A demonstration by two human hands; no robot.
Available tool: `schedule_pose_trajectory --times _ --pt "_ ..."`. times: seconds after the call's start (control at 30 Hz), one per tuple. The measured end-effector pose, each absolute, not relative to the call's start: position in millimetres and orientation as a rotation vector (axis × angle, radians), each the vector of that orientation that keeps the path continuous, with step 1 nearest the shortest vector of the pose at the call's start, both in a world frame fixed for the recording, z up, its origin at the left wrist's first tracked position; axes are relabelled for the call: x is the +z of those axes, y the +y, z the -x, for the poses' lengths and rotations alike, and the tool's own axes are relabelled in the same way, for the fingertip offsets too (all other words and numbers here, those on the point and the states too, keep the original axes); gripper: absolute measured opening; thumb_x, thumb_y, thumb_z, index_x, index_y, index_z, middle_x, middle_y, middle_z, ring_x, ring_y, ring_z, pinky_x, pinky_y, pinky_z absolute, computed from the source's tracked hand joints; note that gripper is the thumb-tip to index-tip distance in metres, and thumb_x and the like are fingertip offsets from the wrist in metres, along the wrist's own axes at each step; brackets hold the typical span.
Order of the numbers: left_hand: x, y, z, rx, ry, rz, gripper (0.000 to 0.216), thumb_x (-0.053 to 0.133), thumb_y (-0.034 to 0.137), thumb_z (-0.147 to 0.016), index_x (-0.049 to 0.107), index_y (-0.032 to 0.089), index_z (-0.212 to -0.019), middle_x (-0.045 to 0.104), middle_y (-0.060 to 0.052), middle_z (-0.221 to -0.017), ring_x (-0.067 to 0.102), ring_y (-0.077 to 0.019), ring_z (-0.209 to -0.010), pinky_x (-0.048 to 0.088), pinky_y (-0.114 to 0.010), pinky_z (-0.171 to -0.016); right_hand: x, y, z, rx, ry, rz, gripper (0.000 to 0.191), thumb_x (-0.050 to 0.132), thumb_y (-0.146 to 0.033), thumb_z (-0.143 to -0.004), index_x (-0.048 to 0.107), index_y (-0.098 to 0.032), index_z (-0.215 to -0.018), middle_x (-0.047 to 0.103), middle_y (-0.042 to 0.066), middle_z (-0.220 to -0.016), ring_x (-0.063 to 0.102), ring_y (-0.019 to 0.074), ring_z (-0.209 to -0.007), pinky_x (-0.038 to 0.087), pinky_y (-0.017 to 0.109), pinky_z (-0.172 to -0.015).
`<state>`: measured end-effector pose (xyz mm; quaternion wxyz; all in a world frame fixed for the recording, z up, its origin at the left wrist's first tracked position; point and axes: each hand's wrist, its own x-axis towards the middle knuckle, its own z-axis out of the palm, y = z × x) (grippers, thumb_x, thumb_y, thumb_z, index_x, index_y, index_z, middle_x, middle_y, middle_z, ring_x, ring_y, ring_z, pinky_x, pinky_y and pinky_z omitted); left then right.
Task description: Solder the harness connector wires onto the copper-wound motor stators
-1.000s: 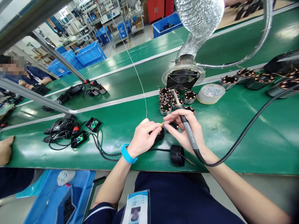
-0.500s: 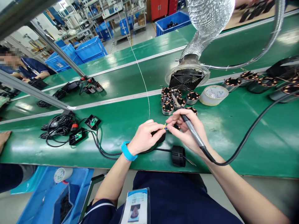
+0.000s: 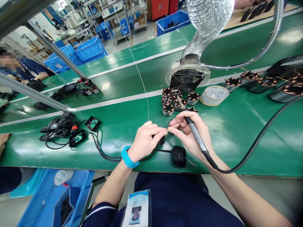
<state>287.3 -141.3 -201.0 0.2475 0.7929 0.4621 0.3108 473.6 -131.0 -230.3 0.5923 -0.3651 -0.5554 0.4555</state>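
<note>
My left hand [image 3: 144, 140] is closed, pinching a thin yellow wire end [image 3: 167, 130] over a small black part [image 3: 161, 141], with a solder wire [image 3: 141, 80] running up from it. My right hand [image 3: 193, 134] is closed too; it grips a soldering iron [image 3: 191, 126] between the fingers, tip pointing away toward the motor stators, while its fingertips pinch the same wire end. A black round part [image 3: 179, 156] with a cable lies just below both hands on the green belt [image 3: 236, 132].
Several copper-wound stators [image 3: 168, 108] cluster behind my hands, with a white tape roll [image 3: 214, 95] and a fume extractor fan [image 3: 187, 80] beyond. Black cables and small circuit boards [image 3: 78, 137] lie left. Blue bins [image 3: 59, 201] stand below. Another person [image 3: 26, 74] sits far left.
My hands have stayed together, shifting only slightly while working the wire end. The view has drifted a little.
</note>
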Motion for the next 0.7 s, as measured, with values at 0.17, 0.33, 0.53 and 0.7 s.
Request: schedule_pose_trajectory --times 0.17,0.33,0.53,0.7 --pt "-203 -137 -286 0.923 1.224 -1.670 0.018 0.082 0.038 -0.083 0.083 0.021 -0.083 0.075 -0.004 -0.074 0.055 -0.0158 -0.071 0.045 -0.029 -0.068 -230 -135 -473 1.088 -1.275 0.839 0.036 0.083 -0.034 -0.085 0.057 -0.027 -0.109 0.069 0.003 -0.094 0.070 0.0194 -0.085 0.063 0.034 -0.078" --pt "-212 -137 -290 1.058 1.224 -1.487 0.022 0.083 0.040 -0.080 0.084 0.020 -0.087 0.075 -0.006 -0.077 0.058 -0.0152 -0.072 0.047 -0.028 -0.068 -235 -135 -472 1.128 -1.219 0.817 0.039 0.083 -0.037 -0.084 0.055 -0.028 -0.109 0.069 0.003 -0.094 0.070 0.0194 -0.087 0.063 0.035 -0.081" --pt "-216 -136 -293 1.049 1.177 -1.430 0.025 0.078 0.040 -0.085 0.081 0.016 -0.090 0.075 -0.006 -0.087 0.063 -0.0144 -0.077 0.048 -0.026 -0.070 -238 -139 -469 1.110 -1.202 0.816 0.040 0.082 -0.029 -0.084 0.054 -0.028 -0.112 0.069 0.003 -0.096 0.071 0.0194 -0.094 0.062 0.034 -0.086" --pt "-218 -135 -293 1.011 1.232 -1.437 0.027 0.075 0.042 -0.087 0.079 0.014 -0.089 0.074 -0.007 -0.086 0.062 -0.0151 -0.078 0.047 -0.026 -0.070 -239 -141 -470 1.008 -1.285 0.902 0.038 0.080 -0.031 -0.086 0.054 -0.027 -0.112 0.070 0.005 -0.101 0.073 0.0210 -0.089 0.064 0.039 -0.085"
